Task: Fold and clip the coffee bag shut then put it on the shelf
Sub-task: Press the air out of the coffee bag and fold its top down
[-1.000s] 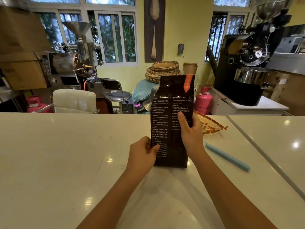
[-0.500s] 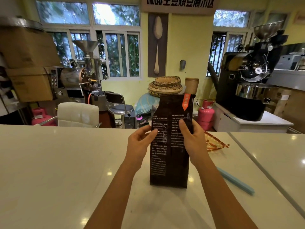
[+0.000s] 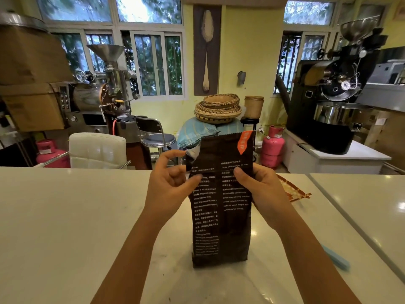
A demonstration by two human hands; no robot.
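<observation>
Bag (image 3: 221, 205) stands on tabletop (image 3: 65, 216), top unfolded.
Left fingers (image 3: 169, 157) pinch its left edge, right fingers (image 3: 241, 174) grasp its right; clip (image 3: 337, 258) lies rightward.

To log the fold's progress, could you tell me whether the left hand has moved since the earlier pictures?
Yes: the left hand has climbed the standing bag, from beside its base to its upper left edge.
</observation>
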